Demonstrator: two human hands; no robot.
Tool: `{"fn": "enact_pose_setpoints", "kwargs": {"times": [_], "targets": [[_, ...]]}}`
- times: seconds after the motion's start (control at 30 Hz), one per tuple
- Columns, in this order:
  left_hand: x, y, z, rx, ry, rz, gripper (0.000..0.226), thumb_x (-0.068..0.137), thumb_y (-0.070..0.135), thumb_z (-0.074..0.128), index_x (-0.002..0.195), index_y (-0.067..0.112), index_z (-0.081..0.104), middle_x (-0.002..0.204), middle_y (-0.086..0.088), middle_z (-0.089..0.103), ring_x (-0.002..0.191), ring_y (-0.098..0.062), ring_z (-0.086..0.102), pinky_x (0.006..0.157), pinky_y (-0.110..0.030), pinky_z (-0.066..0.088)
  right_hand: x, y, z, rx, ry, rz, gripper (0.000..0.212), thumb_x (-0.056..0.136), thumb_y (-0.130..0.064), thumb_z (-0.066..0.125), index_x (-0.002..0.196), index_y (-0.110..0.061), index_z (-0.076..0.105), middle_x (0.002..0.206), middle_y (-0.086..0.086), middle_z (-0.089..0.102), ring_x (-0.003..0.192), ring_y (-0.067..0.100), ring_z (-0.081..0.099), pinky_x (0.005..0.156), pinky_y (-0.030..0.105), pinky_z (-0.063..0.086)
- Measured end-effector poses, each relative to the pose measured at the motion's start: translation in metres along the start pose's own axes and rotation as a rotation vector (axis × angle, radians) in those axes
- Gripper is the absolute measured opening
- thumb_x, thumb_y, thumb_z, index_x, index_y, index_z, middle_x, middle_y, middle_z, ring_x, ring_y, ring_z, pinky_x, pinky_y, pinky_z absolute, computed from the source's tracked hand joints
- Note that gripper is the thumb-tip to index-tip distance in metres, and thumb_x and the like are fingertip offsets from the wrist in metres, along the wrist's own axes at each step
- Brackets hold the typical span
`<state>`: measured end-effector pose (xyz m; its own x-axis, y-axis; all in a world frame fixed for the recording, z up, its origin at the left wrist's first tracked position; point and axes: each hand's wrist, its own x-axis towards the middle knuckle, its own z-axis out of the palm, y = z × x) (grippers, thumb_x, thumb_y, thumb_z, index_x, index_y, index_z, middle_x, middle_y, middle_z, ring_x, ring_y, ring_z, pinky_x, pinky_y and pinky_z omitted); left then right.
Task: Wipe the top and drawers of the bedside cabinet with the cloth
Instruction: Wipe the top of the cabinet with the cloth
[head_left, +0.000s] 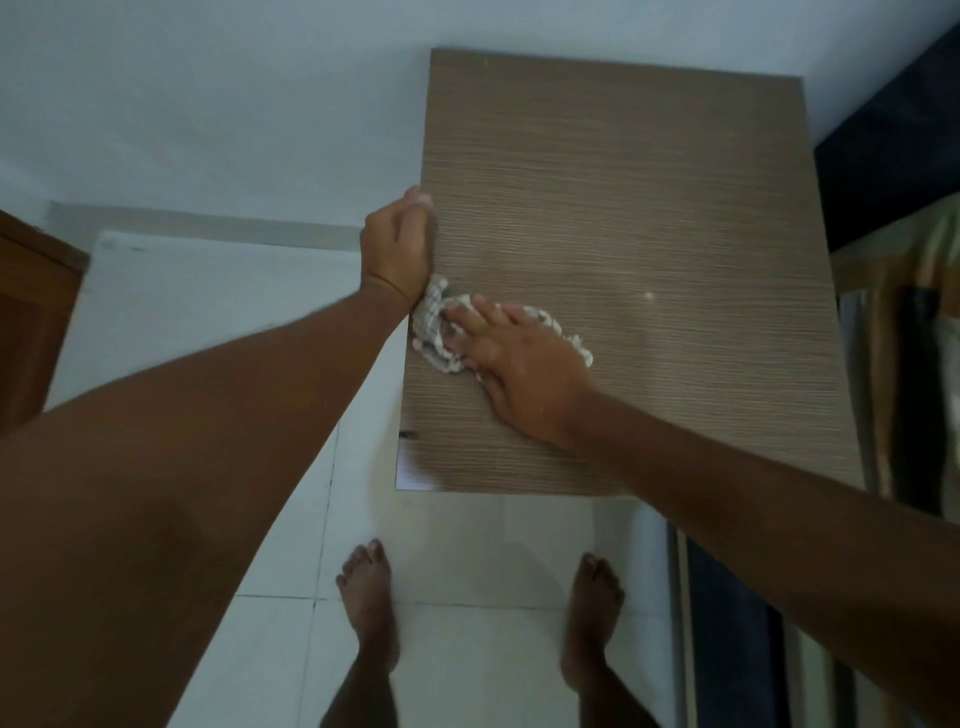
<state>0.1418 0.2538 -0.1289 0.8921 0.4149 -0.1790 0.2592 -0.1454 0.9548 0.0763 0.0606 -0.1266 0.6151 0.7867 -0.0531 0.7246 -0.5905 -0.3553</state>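
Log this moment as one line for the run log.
phase: wiping cabinet top | right hand: flat on cloth, near left edge | left hand: gripping left edge | drawers: not visible

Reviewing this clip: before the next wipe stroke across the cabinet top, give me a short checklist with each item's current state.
1. Cloth under the right hand, flat on the cabinet top: ok.
2. Left hand bracing the cabinet's left edge: ok.
3. Top free of objects in the stroke path: ok.
4. Small pale spot right of the cloth not yet wiped: not ok.
5. Drawers wiped: cannot tell, the fronts are out of view.
6. Bare feet planted on the tiled floor: ok.
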Motion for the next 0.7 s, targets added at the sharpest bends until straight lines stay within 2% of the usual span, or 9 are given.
{"fn": "enact_pose_setpoints", "kwargs": {"times": [0.07,0.1,0.2,0.27,0.33,0.4,0.5,0.57,0.7], "targets": [[-0.005,0.001,0.001,0.051,-0.035,0.043,0.056,0.090,0.042,0.049,0.112,-0.004,0.070,0.111,-0.006,0.073,0.107,-0.019,0.067,0.099,-0.033,0.051,-0.019,-0.011,0.008,0.011,-0.020,-0.027,0.056,0.093,-0.013,0.044,0.149,-0.019,0.043,0.160,0.005,0.034,0.148,0.030,0.031,0.120,0.046,0.026],[-0.008,0.002,0.001,0.071,-0.046,0.050,0.057,0.092,0.041,0.049,0.120,-0.006,0.067,0.122,-0.009,0.070,0.113,-0.016,0.066,0.100,-0.028,0.049,-0.029,-0.017,0.012,0.017,-0.026,-0.040,0.057,0.093,-0.015,0.041,0.150,-0.019,0.043,0.161,0.004,0.034,0.149,0.030,0.031,0.120,0.045,0.025],[-0.009,0.000,0.005,0.101,-0.033,0.057,0.042,0.101,0.022,0.051,0.126,-0.010,0.062,0.143,-0.017,0.056,0.133,-0.020,0.054,0.100,-0.009,0.036,-0.053,-0.033,0.025,-0.005,-0.013,-0.069,0.057,0.093,-0.012,0.052,0.149,-0.021,0.044,0.160,0.002,0.035,0.148,0.028,0.033,0.120,0.043,0.024],[-0.010,-0.001,0.007,0.106,-0.030,0.074,0.043,0.101,0.023,0.050,0.129,-0.009,0.060,0.146,-0.017,0.054,0.137,-0.021,0.050,0.098,-0.005,0.034,-0.068,-0.044,0.031,-0.029,0.017,-0.081,0.063,0.087,-0.006,0.062,0.146,-0.021,0.048,0.158,0.001,0.039,0.145,0.026,0.038,0.120,0.038,0.021],[-0.012,0.000,0.006,0.107,-0.038,0.089,0.055,0.096,0.034,0.048,0.131,-0.006,0.060,0.137,-0.011,0.062,0.130,-0.017,0.055,0.100,-0.012,0.036,-0.083,-0.055,0.035,0.035,0.056,-0.098,0.062,0.084,0.000,0.064,0.142,-0.020,0.053,0.153,0.000,0.046,0.142,0.023,0.044,0.118,0.035,0.022],[-0.011,0.000,0.005,0.107,-0.040,0.087,0.063,0.091,0.041,0.047,0.134,-0.004,0.058,0.137,-0.010,0.063,0.128,-0.016,0.055,0.104,-0.018,0.038,-0.098,-0.068,0.036,0.135,0.088,-0.124,0.055,0.086,-0.001,0.063,0.137,-0.019,0.059,0.147,-0.001,0.054,0.138,0.017,0.047,0.116,0.032,0.030],[-0.010,0.000,0.005,0.096,-0.054,0.088,0.063,0.091,0.038,0.046,0.142,0.001,0.052,0.143,-0.011,0.058,0.134,-0.014,0.051,0.114,-0.025,0.038,-0.112,-0.086,0.028,0.263,0.114,-0.140,0.042,0.088,-0.005,0.063,0.129,-0.016,0.065,0.135,0.001,0.064,0.126,0.014,0.057,0.106,0.027,0.045],[-0.007,0.000,0.006,0.100,-0.051,0.082,0.062,0.092,0.035,0.046,0.144,0.001,0.049,0.146,-0.011,0.055,0.137,-0.014,0.048,0.112,-0.020,0.034,-0.111,-0.090,0.021,0.331,0.148,-0.080,0.040,0.092,-0.008,0.060,0.131,-0.019,0.063,0.134,-0.001,0.064,0.122,0.011,0.060,0.101,0.026,0.049],[0.008,0.005,0.006,0.136,-0.062,0.088,0.059,0.095,0.031,0.047,0.145,0.000,0.048,0.148,-0.012,0.053,0.141,-0.020,0.046,0.110,-0.016,0.031,-0.080,-0.074,-0.004,0.524,0.257,0.191,0.038,0.103,-0.020,0.040,0.136,-0.025,0.058,0.136,-0.007,0.063,0.123,0.003,0.058,0.102,0.025,0.049]]}}
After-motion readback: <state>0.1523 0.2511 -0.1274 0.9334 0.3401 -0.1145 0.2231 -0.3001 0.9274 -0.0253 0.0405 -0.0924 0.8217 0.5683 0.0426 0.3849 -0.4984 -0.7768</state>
